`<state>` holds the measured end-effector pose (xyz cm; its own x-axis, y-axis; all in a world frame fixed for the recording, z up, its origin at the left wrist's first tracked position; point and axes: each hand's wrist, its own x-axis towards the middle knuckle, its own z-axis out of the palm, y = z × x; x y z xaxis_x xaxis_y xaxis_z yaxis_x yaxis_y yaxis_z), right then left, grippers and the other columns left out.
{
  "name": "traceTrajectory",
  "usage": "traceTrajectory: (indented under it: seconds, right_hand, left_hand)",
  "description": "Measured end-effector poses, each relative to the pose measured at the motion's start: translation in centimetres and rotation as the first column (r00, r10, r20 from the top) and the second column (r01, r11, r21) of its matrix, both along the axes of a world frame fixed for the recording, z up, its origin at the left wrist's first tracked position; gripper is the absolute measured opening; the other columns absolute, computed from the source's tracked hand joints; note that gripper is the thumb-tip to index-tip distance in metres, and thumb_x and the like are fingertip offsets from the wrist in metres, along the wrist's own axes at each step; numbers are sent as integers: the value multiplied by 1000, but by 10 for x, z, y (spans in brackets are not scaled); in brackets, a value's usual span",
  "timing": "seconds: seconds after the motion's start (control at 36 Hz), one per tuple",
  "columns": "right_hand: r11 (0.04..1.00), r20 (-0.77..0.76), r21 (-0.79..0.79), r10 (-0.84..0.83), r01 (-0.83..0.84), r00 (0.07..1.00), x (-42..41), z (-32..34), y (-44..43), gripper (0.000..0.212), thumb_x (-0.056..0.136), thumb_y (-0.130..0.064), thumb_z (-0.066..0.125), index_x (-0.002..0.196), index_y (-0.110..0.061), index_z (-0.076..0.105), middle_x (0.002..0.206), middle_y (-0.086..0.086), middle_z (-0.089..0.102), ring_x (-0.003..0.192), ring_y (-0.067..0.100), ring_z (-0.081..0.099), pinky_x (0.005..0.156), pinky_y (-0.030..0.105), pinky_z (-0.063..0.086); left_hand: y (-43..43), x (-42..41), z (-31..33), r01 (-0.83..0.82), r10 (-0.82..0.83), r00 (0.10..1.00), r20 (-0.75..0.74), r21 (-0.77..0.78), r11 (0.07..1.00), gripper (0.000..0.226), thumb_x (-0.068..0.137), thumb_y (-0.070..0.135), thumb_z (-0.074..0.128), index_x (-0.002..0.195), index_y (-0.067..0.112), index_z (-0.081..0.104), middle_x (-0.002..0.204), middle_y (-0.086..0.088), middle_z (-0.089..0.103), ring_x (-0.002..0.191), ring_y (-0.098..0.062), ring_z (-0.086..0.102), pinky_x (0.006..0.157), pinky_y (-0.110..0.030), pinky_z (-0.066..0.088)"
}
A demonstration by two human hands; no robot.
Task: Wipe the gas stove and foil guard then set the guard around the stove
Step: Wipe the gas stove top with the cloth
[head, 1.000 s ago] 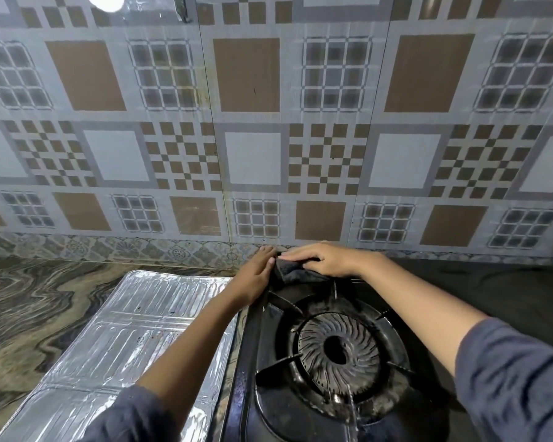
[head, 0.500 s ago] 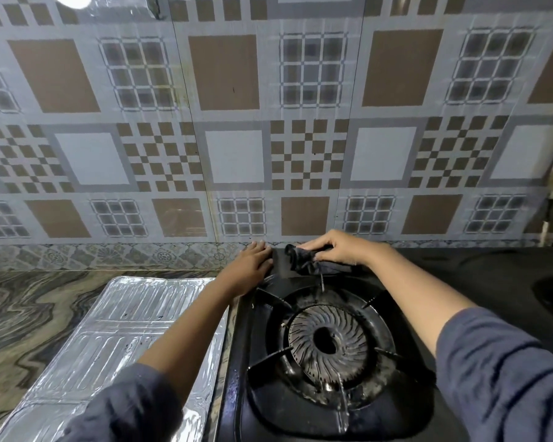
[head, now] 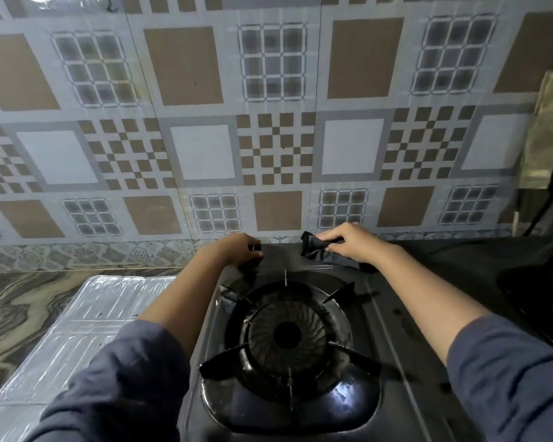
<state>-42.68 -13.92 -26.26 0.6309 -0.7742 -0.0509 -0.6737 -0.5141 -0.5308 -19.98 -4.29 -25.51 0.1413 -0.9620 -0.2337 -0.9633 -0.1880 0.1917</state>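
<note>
Along the back rim of the gas stove (head: 380, 314), our right hand (head: 351, 244) curls its fingers round a dark cloth (head: 320, 255), pressing it onto the stove top near the tiled wall (head: 201, 154); our left hand (head: 240, 250) bends its fingers over the rear left corner, seemingly bracing the stove; the foil guard (head: 87, 320) lies flat on the marbled counter (head: 13, 314), just left of the stove, not yet standing round it. We judge the stove wipe is under way; to do it well we should keep the cloth bunched under firm pressure, sweep the whole back strip, then work round the burner (head: 288, 333) and its pan supports (head: 337, 291), holding the stove steady.
</note>
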Motion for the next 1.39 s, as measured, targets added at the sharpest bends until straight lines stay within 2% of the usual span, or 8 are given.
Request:
traceTrajectory:
  seconds: [0.31, 0.64, 0.78, 0.92, 1.0, 1.14, 1.22, 1.39]
  right_hand:
    - [995, -18, 7, -104, 104, 994, -37, -1, -3, 39, 90, -7, 56, 128, -16, 56, 140, 5, 52, 130, 23, 46, 110, 35, 35]
    - [967, 7, -27, -253, 253, 967, -76, -6, -6, 35, 91, -8, 55, 126, -14, 57, 137, 10, 54, 121, 27, 54, 104, 34, 41]
    - [953, -15, -82, -294, 292, 956, -97, -4, -5, 36, 94, -9, 49, 129, -13, 54, 137, 13, 52, 117, 31, 55, 103, 38, 43]
    - [935, -40, -122, -339, 332, 940, -119, -6, -12, 37, 96, -12, 44, 133, -17, 51, 133, 18, 53, 103, 35, 60, 91, 45, 51]
    - [921, -59, -134, -377, 366, 925, -130, -7, -18, 38, 97, -14, 43, 134, -18, 49, 135, 18, 50, 100, 35, 60, 84, 40, 52]
    - [892, -69, -159, -438, 424, 896, -153, -9, -31, 38, 97, -12, 43, 134, -15, 48, 135, 16, 51, 86, 28, 60, 70, 31, 38]
    - [876, -83, -170, -469, 451, 879, -165, -8, -41, 38, 95, -8, 45, 132, -12, 51, 132, 17, 53, 103, 34, 59, 71, 29, 36]
    - [837, -126, -190, -539, 513, 833, -190, -4, -56, 37, 93, -4, 48, 129, -11, 53, 133, 17, 50, 111, 35, 56, 91, 38, 47]
  left_hand:
    - [-19, -37, 3, 23, -23, 1000, 19, 42, 999, 44, 97, 32, 44, 136, 12, 45, 140, -13, 48, 127, -31, 46, 105, -39, 36]
    - [-48, -98, 11, 131, -135, 991, 23, 133, 982, 48, 96, 35, 44, 141, 19, 38, 142, -9, 45, 128, -30, 43, 107, -41, 34]
    - [-60, -131, 5, 171, -173, 985, 10, 77, 982, 45, 97, 33, 43, 140, 19, 40, 142, -11, 46, 128, -30, 44, 108, -42, 34]
    - [-67, -158, -3, 168, -167, 985, -44, 31, 985, 47, 99, 30, 39, 143, 19, 33, 146, -11, 40, 133, -30, 39, 110, -42, 31]
    - [-68, -164, -7, 159, -159, 985, -62, 7, 987, 45, 99, 29, 38, 143, 19, 34, 145, -12, 42, 130, -30, 42, 107, -40, 33]
    - [-66, -166, -9, 157, -158, 986, -60, -13, 987, 47, 100, 29, 37, 145, 18, 29, 151, -10, 31, 137, -29, 33, 112, -40, 26]
    - [-65, -168, -10, 152, -152, 988, -38, -15, 988, 48, 100, 31, 34, 147, 21, 25, 156, -8, 22, 141, -29, 27, 114, -40, 21]
    - [-63, -172, -11, 119, -120, 992, -26, -20, 993, 49, 100, 32, 32, 148, 23, 22, 157, -9, 16, 143, -29, 22, 116, -41, 18]
